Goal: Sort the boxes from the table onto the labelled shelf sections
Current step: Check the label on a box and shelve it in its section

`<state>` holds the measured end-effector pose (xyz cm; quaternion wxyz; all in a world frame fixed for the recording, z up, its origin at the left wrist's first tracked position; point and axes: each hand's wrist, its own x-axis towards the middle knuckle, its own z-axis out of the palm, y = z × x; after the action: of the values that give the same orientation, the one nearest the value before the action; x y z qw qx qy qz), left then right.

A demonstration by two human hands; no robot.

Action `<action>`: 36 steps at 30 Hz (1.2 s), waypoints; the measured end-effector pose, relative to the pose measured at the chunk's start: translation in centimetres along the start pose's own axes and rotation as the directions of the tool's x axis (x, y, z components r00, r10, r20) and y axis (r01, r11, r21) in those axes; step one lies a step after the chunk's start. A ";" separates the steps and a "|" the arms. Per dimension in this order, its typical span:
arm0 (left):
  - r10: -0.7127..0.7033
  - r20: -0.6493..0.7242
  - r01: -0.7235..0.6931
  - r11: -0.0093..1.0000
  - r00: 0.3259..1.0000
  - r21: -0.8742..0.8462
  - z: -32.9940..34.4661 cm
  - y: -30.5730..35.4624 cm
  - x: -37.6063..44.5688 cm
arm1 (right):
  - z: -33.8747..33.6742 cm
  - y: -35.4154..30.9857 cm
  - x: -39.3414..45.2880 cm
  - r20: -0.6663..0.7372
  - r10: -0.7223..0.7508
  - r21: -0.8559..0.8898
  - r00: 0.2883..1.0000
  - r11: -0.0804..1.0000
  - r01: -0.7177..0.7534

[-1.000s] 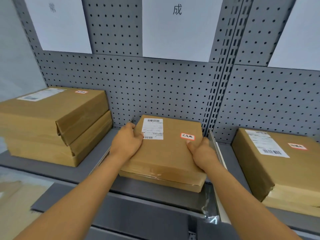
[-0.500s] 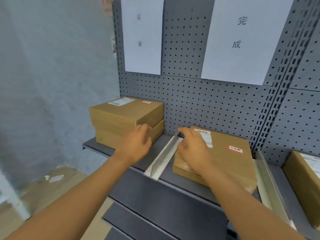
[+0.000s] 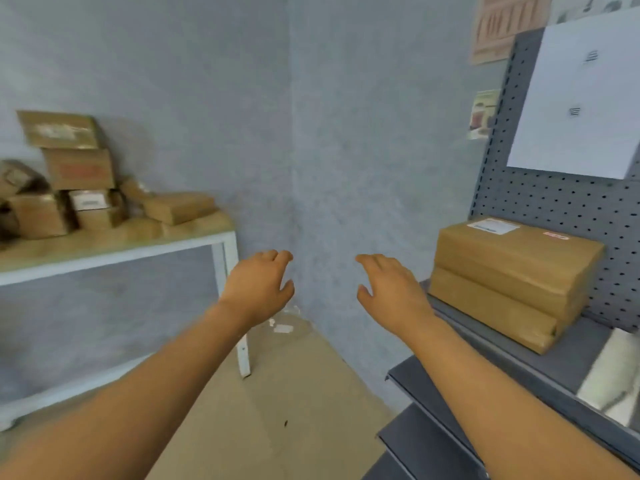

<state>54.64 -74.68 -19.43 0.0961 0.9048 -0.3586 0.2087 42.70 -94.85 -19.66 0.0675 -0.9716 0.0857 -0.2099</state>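
Only blurred, unreadable labels show on the shelved boxes (image 3: 512, 271) and paper sheet (image 3: 581, 105).

brown boxes (image 3: 512, 271), grey dotted pegboard (image 3: 554, 202)

I see desk (image 3: 117, 252) at left: wooden top, white frame, heap of cardboard boxes (image 3: 79, 188) piled on it, blurred. At right, grey shelf (image 3: 485, 336) with pegboard back; two flat boxes (image 3: 512, 271) stacked on it, top one bearing white label and red sticker. Brown floor (image 3: 277, 410) between.
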 end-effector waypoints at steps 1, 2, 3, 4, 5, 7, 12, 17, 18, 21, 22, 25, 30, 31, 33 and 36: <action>-0.038 0.006 0.038 0.999 0.999 0.026 -0.4 -2.4 -0.5 | 1.0 -1.9 1.3 0.015 -0.028 0.014 0.999 1.000 0.028; -0.075 0.013 0.075 0.996 0.997 0.047 -0.7 -4.7 -1.0 | 2.0 -3.8 2.7 0.028 -0.053 0.023 0.998 0.998 0.052; -0.113 0.015 0.112 0.992 0.993 0.063 -1.1 -7.1 -1.3 | 2.9 -5.7 4.2 0.038 -0.077 0.029 0.996 0.997 0.076; -0.151 0.014 0.149 0.986 0.988 0.074 -1.3 -9.4 -1.6 | 3.9 -7.4 5.7 0.047 -0.103 0.032 0.994 0.994 0.101; -0.187 0.009 0.185 0.979 0.982 0.080 -1.5 -11.6 -1.7 | 4.8 -9.0 7.3 0.058 -0.128 0.039 0.990 0.991 0.125; -0.260 -0.003 0.260 0.961 0.965 0.093 -1.6 -16.1 -2.1 | 7.0 -12.0 10.6 0.084 -0.182 0.054 0.980 0.983 0.178; -0.399 -0.003 0.393 0.901 0.917 0.186 -0.8 -26.2 -1.4 | 13.2 -17.9 18.9 0.106 -0.289 0.121 0.952 0.954 0.276; -0.482 -0.011 0.470 0.849 0.876 0.243 0.2 -34.3 1.3 | 18.5 -22.1 27.7 0.150 -0.353 0.126 0.923 0.933 0.337; -0.490 -0.024 0.480 0.841 0.871 0.247 0.4 -35.8 1.8 | 19.3 -23.0 29.5 0.155 -0.364 0.121 0.918 0.930 0.348; -0.517 -0.046 0.510 0.821 0.855 0.255 0.6 -40.3 2.3 | 21.7 -27.0 34.2 0.161 -0.402 0.153 0.902 0.913 0.379; -0.533 -0.042 0.524 0.810 0.845 0.265 0.6 -41.9 2.2 | 22.5 -28.7 35.4 0.170 -0.423 0.172 0.890 0.902 0.396; -0.600 -0.047 0.584 0.755 0.799 0.297 0.7 -47.5 1.5 | 25.2 -34.2 38.7 0.172 -0.501 0.226 0.848 0.858 0.461; -0.684 -0.049 0.659 0.679 0.728 0.323 0.5 -57.7 -0.5 | 30.1 -43.7 43.7 0.142 -0.594 0.300 0.792 0.788 0.537; -0.691 -0.054 0.667 0.670 0.721 0.326 0.4 -59.8 -0.8 | 31.1 -45.5 44.7 0.141 -0.601 0.315 0.787 0.780 0.540; -0.703 -0.069 0.683 0.655 0.707 0.322 0.2 -64.1 -1.3 | 32.9 -49.1 46.7 0.144 -0.600 0.353 0.787 0.774 0.525; -0.729 -0.070 0.710 0.634 0.681 0.306 -0.5 -70.4 -1.7 | 35.3 -54.2 49.9 0.173 -0.591 0.378 0.788 0.778 0.501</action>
<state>101.88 -22.49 -21.50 0.0181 0.9815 0.0660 0.1789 109.77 -48.33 -22.69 0.1670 -0.9500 -0.2477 -0.0907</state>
